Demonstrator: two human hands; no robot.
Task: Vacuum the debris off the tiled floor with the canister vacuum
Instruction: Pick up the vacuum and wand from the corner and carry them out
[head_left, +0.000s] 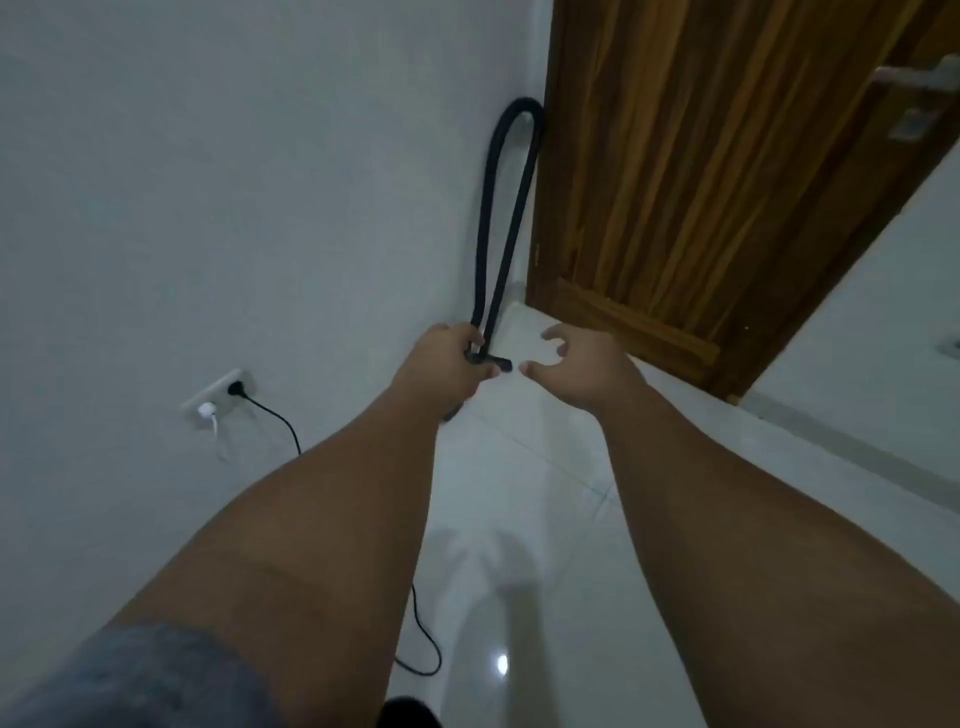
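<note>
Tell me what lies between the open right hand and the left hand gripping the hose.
In the head view, only the short black hose end juts from the left hand toward the right hand; beyond its tip is a small gap, with white tiled floor behind.

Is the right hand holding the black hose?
No, the right hand is open and apart from the black hose; only the left hand grips it.
</note>
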